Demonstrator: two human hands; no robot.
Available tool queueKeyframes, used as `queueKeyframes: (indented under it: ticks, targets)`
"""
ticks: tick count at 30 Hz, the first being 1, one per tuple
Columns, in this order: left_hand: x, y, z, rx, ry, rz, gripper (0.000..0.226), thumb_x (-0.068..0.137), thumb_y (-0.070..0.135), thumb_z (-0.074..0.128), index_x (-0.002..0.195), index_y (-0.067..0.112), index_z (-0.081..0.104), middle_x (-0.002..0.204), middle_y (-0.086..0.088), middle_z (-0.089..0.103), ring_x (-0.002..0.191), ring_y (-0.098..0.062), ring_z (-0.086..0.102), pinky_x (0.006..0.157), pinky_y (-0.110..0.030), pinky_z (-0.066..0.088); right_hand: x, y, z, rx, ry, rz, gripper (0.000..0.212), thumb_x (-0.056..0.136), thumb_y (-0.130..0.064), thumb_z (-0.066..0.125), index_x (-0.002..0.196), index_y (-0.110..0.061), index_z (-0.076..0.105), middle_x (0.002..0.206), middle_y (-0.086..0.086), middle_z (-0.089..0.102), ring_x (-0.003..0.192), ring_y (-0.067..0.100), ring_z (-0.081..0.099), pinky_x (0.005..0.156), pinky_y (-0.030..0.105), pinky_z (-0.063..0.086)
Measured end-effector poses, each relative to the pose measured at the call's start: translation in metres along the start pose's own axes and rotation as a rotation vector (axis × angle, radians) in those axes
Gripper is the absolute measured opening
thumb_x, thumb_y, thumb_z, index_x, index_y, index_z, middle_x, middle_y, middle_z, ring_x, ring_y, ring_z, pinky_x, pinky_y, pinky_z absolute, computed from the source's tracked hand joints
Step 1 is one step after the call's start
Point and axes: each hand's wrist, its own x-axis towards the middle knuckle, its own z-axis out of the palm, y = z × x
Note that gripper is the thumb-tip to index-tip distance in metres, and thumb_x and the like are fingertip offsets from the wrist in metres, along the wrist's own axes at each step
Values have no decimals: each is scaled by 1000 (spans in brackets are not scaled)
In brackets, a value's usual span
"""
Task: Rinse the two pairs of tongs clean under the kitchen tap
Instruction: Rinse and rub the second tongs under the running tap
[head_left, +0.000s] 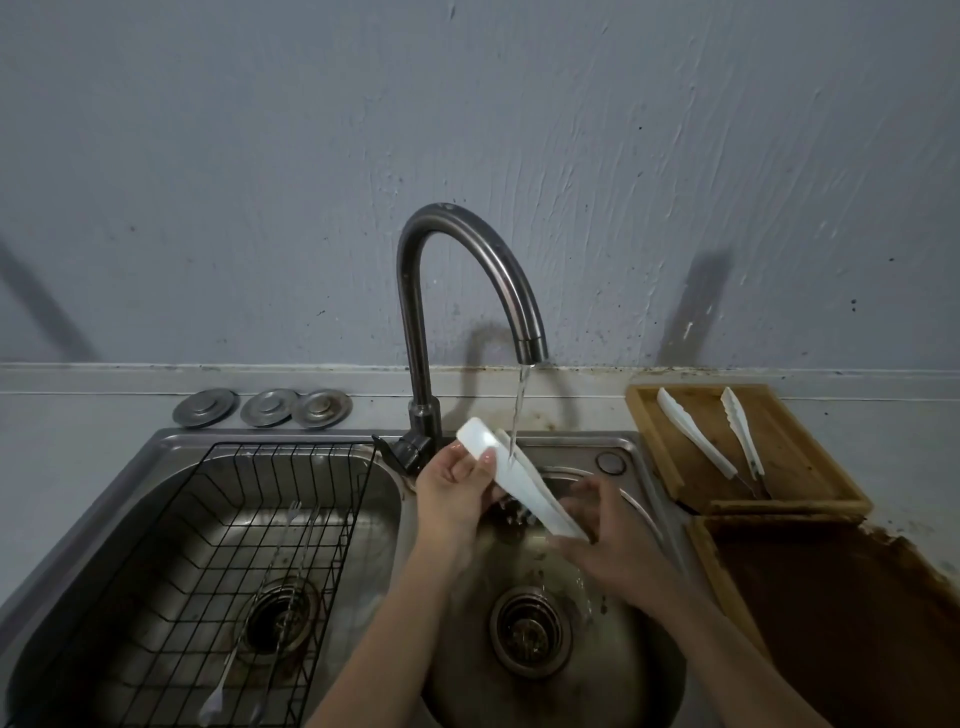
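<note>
We are holding white tongs (524, 486) under tap (467, 291) stream at centre: left hand (454, 491) gripping hinge end, right hand (605, 545) gripping tips. Second tongs (719, 439) lying in wooden tray (649, 441) at 3 o'clock.

Wall (260, 156): grey-blue rough plaster, dark specks. Worktop (78, 441): pale grey, stained along rear edge. Dim lighting; diagonal shadows on wall.

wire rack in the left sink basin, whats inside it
Inside the black wire rack, two long thin metal utensils lie lengthwise. Their far ends are too thin to identify. Through the rack's bars the left basin's drain shows beneath; nothing else is visible in it.
</note>
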Motion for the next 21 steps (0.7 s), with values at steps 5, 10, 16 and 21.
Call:
queueKeyframes:
  ticks: [5,10,16,21]
  targets:
    - [-9,-4,15,216,-80,48,11,78,-3,69,78,7,64,58,1,65,57,-13,64,56,-25,57,5,-2,11,111,-200,271,35,86,-47,55,102,-15,55,76,-2,59,53,4,55,45,20,43]
    - [-12,-4,10,462,-99,64,17,81,9,70,69,16,60,43,9,56,48,-5,58,54,-21,55,5,15,20,324,-259,352,88,82,-74,17,87,0,66,57,6,57,43,14,49,40,24,41]
    - [-12,-4,-11,969,205,316,39,64,25,83,95,24,58,97,8,55,92,-7,50,75,-9,40,5,22,19,304,-180,315,70,90,-63,24,59,-14,64,46,1,56,36,13,47,40,24,41]
    - [-8,-5,-12,525,-154,-80,38,75,12,75,109,6,62,112,-16,67,95,-17,63,81,-21,52,9,22,22,484,-236,339,62,92,-58,30,59,-13,59,45,1,48,33,13,39,35,22,35]
